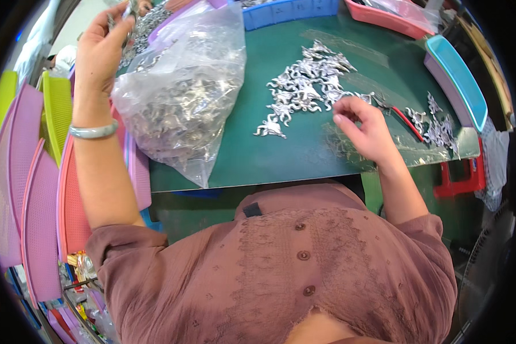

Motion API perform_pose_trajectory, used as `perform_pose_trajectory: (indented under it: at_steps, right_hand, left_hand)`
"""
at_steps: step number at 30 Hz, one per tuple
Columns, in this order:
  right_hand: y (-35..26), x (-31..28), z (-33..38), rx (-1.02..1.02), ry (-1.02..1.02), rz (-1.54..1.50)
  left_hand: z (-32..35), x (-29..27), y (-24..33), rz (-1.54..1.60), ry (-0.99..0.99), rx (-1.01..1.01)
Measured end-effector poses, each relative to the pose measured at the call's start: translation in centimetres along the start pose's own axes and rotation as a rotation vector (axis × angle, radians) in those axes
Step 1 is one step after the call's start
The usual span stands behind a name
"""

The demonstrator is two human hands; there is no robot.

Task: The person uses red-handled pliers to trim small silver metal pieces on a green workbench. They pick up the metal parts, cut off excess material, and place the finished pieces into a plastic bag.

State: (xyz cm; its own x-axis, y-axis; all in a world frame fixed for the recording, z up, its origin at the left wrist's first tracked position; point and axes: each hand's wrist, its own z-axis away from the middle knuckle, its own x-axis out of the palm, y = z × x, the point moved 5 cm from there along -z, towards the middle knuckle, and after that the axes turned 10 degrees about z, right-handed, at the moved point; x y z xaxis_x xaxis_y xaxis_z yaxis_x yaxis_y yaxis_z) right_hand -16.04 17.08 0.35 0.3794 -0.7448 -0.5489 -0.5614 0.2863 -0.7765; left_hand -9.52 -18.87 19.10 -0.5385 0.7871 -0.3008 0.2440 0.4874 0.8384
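At the upper left, my left hand is raised beside a heap of small silvery metal parts. Its fingers are closed on a few silvery metal pieces, partly cut off by the picture's edge. My right hand hovers at the near right side of a spread of curly silver metal castings. Its fingers are curled in toward the thumb, and what they may hold is hidden. A clear plastic bag full of similar castings sits between my hands. Pliers with red handles lie right of my right hand.
A smaller group of metal castings lies by the green table's right edge. Around the table stand a blue tray, a pink tray and a teal-and-lilac basket. Purple, red and green baskets are stacked at left.
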Motion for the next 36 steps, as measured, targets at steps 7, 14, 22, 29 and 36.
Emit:
perform_pose_trajectory:
  at_steps: [7, 14, 22, 29, 36]
  right_hand:
    - [0.2, -0.4, -3.0, -0.103, -0.075, 0.5]
    - [0.4, 2.9, -6.3, -0.227, -0.139, 0.829]
    - [1.0, 3.9, -6.7, -0.262, -0.111, 0.796]
    - [1.3, 4.1, -6.7, -0.25, -0.093, 0.784]
    - [2.0, 4.3, -7.1, -0.248, -0.147, 0.755]
  left_hand:
    - [1.9, -0.5, -2.2, -0.578, -0.21, -0.04]
    - [8.9, 7.2, 3.9, -0.492, -0.136, 0.473]
    - [14.4, 14.2, -0.7, -0.149, -0.468, 0.105]
    - [15.8, 17.2, -5.8, -0.042, -0.541, -0.248]
    - [16.1, 17.7, -6.6, -0.011, -0.61, -0.413]
